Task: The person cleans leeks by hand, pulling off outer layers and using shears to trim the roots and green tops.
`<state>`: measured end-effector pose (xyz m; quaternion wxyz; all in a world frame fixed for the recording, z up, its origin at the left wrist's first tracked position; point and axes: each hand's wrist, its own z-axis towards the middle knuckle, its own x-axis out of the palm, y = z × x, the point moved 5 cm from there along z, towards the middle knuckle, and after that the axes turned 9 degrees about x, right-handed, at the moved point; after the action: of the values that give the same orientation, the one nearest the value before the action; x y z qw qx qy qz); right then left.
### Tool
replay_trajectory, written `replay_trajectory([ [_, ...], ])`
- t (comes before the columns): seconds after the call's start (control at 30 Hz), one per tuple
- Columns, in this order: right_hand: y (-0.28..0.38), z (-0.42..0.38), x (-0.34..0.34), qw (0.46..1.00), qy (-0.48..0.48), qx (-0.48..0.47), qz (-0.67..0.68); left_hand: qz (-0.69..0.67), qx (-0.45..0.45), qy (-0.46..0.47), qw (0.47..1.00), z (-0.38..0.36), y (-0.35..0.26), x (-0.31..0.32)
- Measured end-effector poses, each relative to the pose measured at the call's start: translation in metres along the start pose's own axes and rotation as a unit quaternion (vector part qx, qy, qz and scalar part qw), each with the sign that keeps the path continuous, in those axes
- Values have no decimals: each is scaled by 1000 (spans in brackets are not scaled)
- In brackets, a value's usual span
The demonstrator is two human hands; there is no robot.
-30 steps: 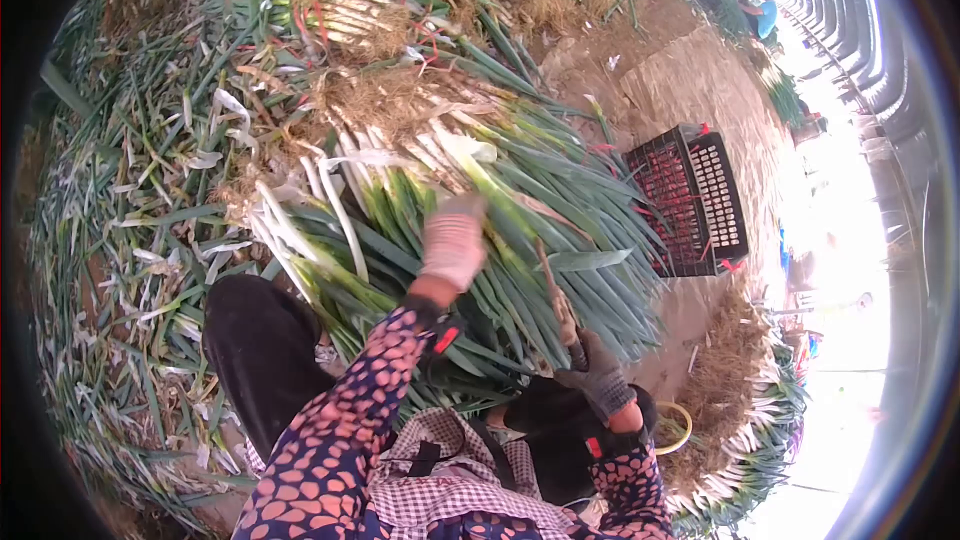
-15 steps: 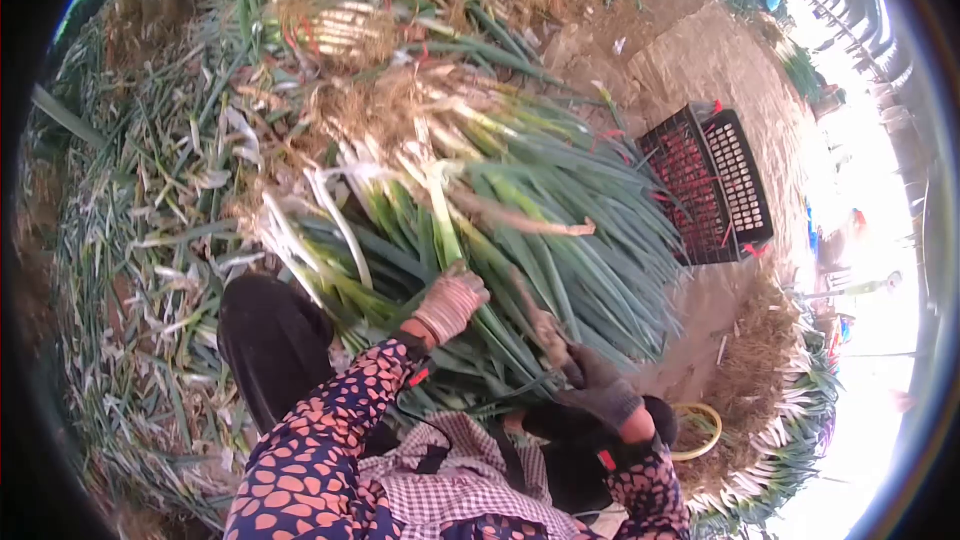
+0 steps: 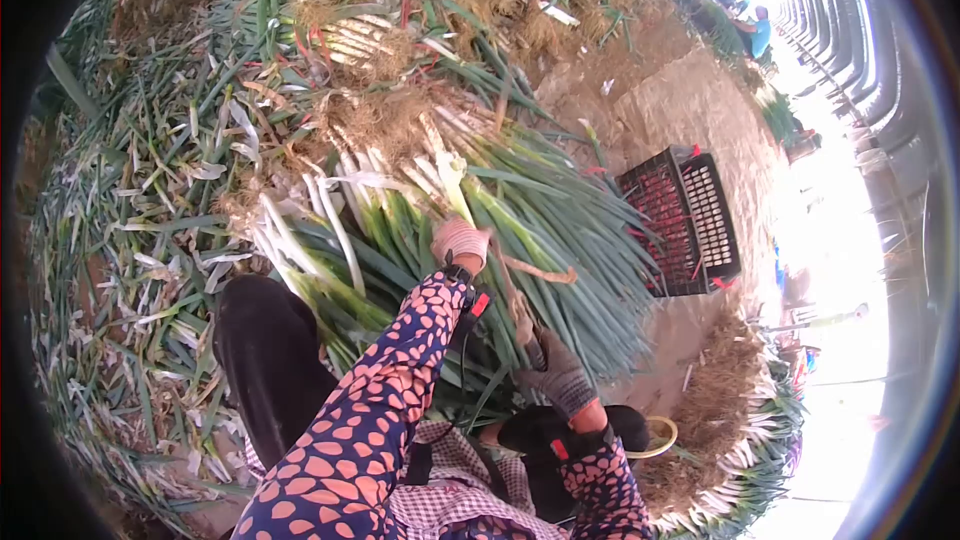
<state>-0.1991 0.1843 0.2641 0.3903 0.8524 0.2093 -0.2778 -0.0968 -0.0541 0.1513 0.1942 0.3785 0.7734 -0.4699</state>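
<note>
A big heap of green onions [image 3: 520,230], white stalks to the upper left and green leaves to the lower right, lies in front of me. My left hand [image 3: 460,240], in a pink work glove, is closed around one onion stalk [image 3: 452,180] on top of the heap. My right hand [image 3: 556,372], in a grey glove, grips the handle of a small knife [image 3: 522,325] whose brown shaft points up toward the left hand. A dry brown peel strip [image 3: 535,270] hangs off beside the left hand.
A black plastic crate [image 3: 690,220] lies on bare dirt to the right. Trimmed leaves and peels [image 3: 130,240] cover the ground on the left. More onion bundles [image 3: 350,35] lie behind, and trimmed onions [image 3: 740,450] at lower right. A person in blue [image 3: 760,35] sits far off.
My left hand pulled back toward me, then reached forward again onto the stalks. The right hand with the knife rose slightly toward the left hand.
</note>
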Motion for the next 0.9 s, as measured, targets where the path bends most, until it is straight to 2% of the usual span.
replay_trajectory([
  [0.03, -7, -6, 0, 1000, 13, 27, 3, 11, -41, 10, 999, -1, -6, -3],
  [0.1, -28, -7, -3, 1000, 1, 17, 9, -42, -67, 25, 997, 20, 7, 16],
  [0.17, -18, -19, -9, 1000, -2, 18, 0, -161, 90, -37, 982, 27, 40, 36],
  [0.2, -6, -22, -13, 998, 13, 59, -19, -227, 124, -29, 966, 10, 50, 26],
  [0.23, -4, -16, -4, 999, 29, 18, 13, -291, 158, -20, 943, -10, 59, 17],
  [0.27, -6, -6, 8, 998, 46, -22, 42, -270, 103, -17, 957, -20, 80, 19],
  [0.3, -3, -2, 19, 994, 64, -60, 70, -241, 95, -5, 966, -14, 114, 43],
  [0.33, 5, -1, 27, 997, 65, -37, -25, -258, 88, 7, 962, -26, 122, 39],
  [0.37, 10, 0, 39, 996, 65, -46, -36, -276, 80, 20, 958, -39, 130, 36],
  [0.47, 12, 12, 72, 994, 73, -64, -43, -147, 18, -4, 989, -47, 130, 33],
  [0.53, 24, 13, 79, 993, 57, -60, -85, -268, -20, 9, 963, -26, 159, 72],
  [0.6, 37, 18, 83, 994, 30, -72, -75, -176, 37, -31, 983, -40, 154, 56],
  [0.7, 57, 47, 86, 989, 39, -35, -135, -133, 13, -28, 991, -50, 145, 46],
  [0.83, 91, 73, 90, 992, -13, -112, -56, -165, 10, -9, 986, -66, 131, 23],
  [0.87, 90, 81, 92, 990, 12, -6, -138, -157, -25, 18, 987, -60, 135, 29],
  [0.9, 96, 86, 92, 992, 12, -16, -129, -165, -10, 16, 986, -61, 135, 24],
])
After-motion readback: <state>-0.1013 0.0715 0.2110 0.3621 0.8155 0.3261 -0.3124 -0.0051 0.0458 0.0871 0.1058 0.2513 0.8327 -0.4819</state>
